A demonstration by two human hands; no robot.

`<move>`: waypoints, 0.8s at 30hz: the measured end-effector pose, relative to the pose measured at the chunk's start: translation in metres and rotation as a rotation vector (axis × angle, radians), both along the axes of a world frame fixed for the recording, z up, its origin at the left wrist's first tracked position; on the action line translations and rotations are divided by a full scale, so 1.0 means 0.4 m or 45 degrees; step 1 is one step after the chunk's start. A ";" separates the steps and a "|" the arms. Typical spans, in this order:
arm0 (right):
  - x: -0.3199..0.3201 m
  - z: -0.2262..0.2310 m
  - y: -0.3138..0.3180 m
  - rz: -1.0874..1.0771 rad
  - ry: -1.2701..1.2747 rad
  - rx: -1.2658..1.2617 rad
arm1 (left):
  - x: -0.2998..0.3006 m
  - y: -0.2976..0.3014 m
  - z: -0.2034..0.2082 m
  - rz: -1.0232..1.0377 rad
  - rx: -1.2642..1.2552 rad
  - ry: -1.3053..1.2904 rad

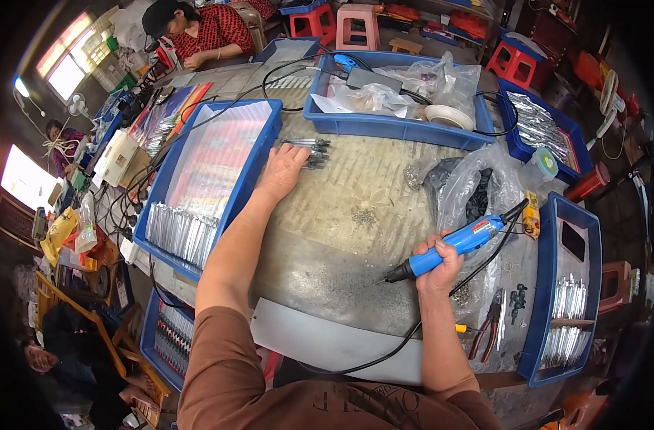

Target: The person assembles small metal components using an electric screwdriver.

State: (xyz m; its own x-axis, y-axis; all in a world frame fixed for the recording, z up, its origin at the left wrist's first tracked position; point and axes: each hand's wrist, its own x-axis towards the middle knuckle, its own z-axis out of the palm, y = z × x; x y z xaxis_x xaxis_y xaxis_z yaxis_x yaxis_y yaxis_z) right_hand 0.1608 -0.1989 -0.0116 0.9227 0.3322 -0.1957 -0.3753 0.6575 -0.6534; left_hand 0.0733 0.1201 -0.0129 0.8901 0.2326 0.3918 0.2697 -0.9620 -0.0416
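My right hand is wrapped round a blue electric screwdriver, its black nose tilted down to the left, close above the worktable. A black cord runs from its rear end. Farther off to the left, my left hand reaches past the blue tray's edge, its fingers curled over several slim metal pieces with dark ends. The fingertips partly hide these pieces. Small loose metal bits, perhaps screws, lie scattered in a little heap between my hands.
A blue tray of slim silvery pieces stands left. At the back, a blue bin holds plastic bags and a white dish. Right are a clear bag with black parts, pliers and another blue tray. A co-worker sits far left.
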 end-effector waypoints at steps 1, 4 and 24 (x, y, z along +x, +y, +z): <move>0.001 -0.002 -0.002 0.000 0.005 -0.006 | -0.006 -0.023 0.009 -0.020 -0.023 -0.009; 0.003 0.000 -0.005 0.012 -0.018 0.006 | -0.059 -0.089 0.022 -0.084 0.004 0.078; -0.002 0.000 -0.001 0.002 -0.033 -0.028 | 0.002 -0.041 0.029 0.109 -0.235 -0.076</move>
